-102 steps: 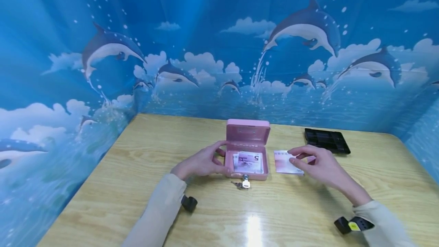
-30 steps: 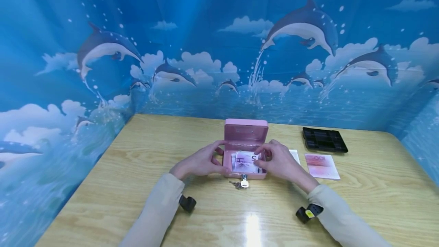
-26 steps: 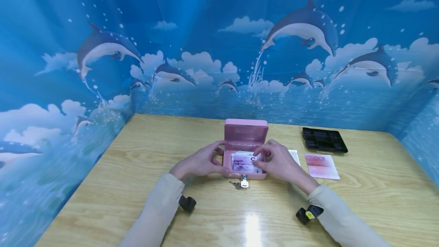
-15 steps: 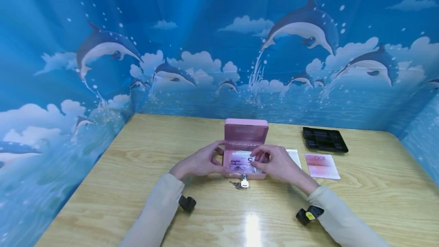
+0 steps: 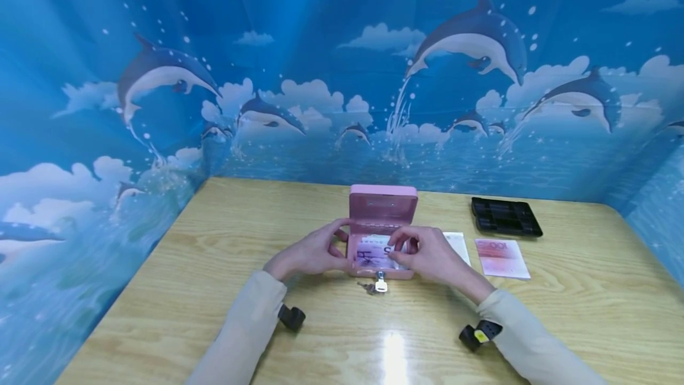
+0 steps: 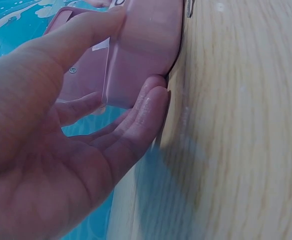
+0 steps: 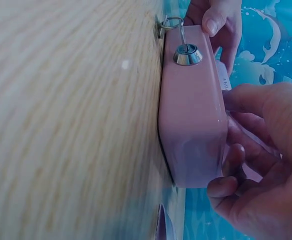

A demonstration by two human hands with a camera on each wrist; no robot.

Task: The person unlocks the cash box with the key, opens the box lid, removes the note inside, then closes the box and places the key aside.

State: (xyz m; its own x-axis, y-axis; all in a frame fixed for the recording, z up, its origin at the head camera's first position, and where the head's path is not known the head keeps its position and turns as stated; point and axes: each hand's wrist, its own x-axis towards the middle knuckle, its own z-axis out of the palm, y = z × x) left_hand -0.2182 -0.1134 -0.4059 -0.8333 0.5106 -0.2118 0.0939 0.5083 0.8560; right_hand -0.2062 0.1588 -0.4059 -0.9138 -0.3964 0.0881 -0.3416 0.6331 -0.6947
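1. Now your right hand [image 5: 430, 254] pinches the right end of a purple banknote [image 5: 371, 252] inside the pink box [image 5: 367, 274].
2. That note's long axis runs left to right, its "5" end pointing toward your right hand.
3. Your left hand [image 5: 315, 248] grips the box's left side.
4. The box stands on the surface [image 5: 331, 337], lid [image 5: 383, 210] raised at the back, key [image 5: 381, 286] toward you.
5. Rightward lie a pale note [image 5: 458, 245] and a red "100" note [image 5: 502, 259], with a black tray [image 5: 506, 218] behind.
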